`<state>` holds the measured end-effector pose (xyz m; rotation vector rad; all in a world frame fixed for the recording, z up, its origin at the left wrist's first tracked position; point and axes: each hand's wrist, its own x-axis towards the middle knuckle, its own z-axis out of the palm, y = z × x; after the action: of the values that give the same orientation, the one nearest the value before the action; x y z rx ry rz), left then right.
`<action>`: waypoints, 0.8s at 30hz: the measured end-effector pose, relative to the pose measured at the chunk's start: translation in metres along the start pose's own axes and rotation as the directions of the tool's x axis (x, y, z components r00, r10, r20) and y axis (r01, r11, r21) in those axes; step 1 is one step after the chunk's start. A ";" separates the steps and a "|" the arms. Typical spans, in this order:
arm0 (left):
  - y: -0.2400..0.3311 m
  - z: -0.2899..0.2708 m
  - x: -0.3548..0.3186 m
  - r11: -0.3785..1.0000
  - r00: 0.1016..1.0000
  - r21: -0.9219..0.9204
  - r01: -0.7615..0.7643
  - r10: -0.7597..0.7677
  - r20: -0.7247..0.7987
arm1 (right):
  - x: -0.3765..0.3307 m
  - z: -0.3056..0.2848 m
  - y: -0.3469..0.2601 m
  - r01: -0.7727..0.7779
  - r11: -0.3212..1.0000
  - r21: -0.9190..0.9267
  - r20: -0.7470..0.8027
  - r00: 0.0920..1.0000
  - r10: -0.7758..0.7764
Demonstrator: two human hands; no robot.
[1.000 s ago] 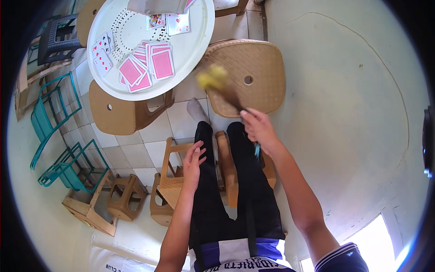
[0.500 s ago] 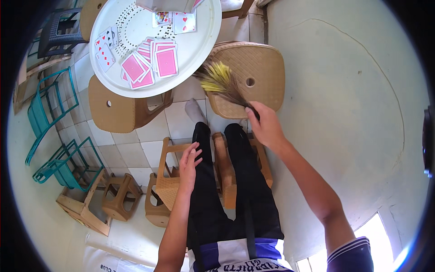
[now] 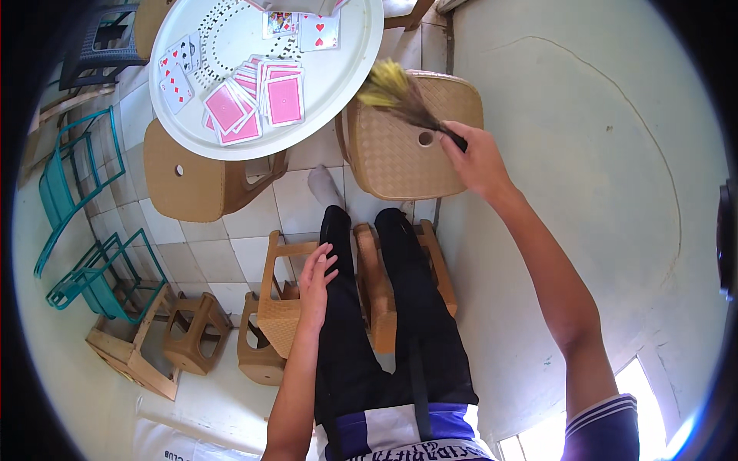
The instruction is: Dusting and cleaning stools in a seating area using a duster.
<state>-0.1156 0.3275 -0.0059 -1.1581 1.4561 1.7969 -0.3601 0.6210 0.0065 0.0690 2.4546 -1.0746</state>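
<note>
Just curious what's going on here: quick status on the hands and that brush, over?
Right hand gripping small brush over tan chair seat. Left hand empty, resting on thigh. White round table with cards close beside brush.

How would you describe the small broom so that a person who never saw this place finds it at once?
Start at the round white table with playing cards, at the top. To its right stands a tan plastic chair with a woven seat. The broom lies over that seat, its dark handle in the right hand; it alone has a bushy yellow tip.
</note>
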 end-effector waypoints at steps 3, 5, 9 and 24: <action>0.002 -0.005 0.002 1.000 1.000 0.012 -0.005 0.005 -0.006 | -0.008 -0.005 0.001 0.088 0.983 -0.161 0.366 0.930 -0.023; 0.003 -0.008 0.003 1.000 1.000 0.020 -0.006 0.007 -0.009 | -0.015 -0.001 0.011 0.195 0.946 -0.259 0.515 0.856 -0.035; 0.005 -0.013 0.003 0.999 1.000 0.042 0.000 0.001 -0.017 | -0.014 -0.004 0.017 0.203 0.966 -0.159 0.634 0.771 -0.057; 0.018 -0.004 0.010 0.999 1.000 0.042 -0.021 0.021 -0.003 | -0.009 -0.017 0.002 0.270 0.949 -0.164 0.804 0.594 -0.029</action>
<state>-0.1344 0.3179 -0.0061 -1.1292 1.5058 1.7705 -0.3577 0.6355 0.0187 -0.6047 1.7406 -0.5966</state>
